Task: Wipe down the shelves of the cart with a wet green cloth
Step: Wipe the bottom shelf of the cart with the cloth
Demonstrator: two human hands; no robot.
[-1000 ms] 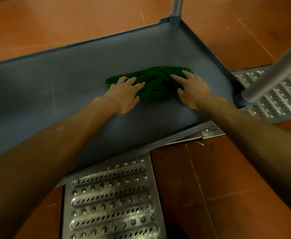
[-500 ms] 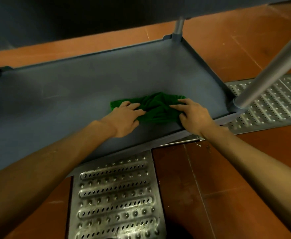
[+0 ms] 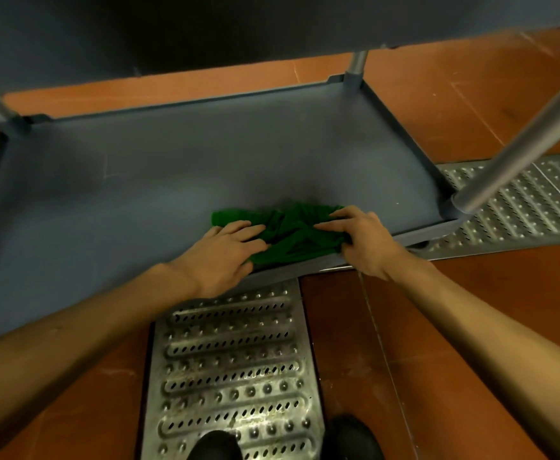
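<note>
The grey-blue plastic bottom shelf of the cart (image 3: 139,194) stretches wide and bare on its left side, a raised lip running round its edges. At its near edge, toward the right corner, the left hand (image 3: 220,257) lies flat with fingers spread, pressing down on the left part of the bunched green cloth (image 3: 292,237); it grips nothing. The cloth sits crumpled against the near lip. The right hand (image 3: 361,240) curls its fingers and thumb into the right part of the cloth, pinching folds of it. At the near right corner a round grey metal post (image 3: 517,147) rises. Below the shelf, a perforated steel floor grate (image 3: 235,370) crosses orange-brown floor tiles (image 3: 404,360).
</note>
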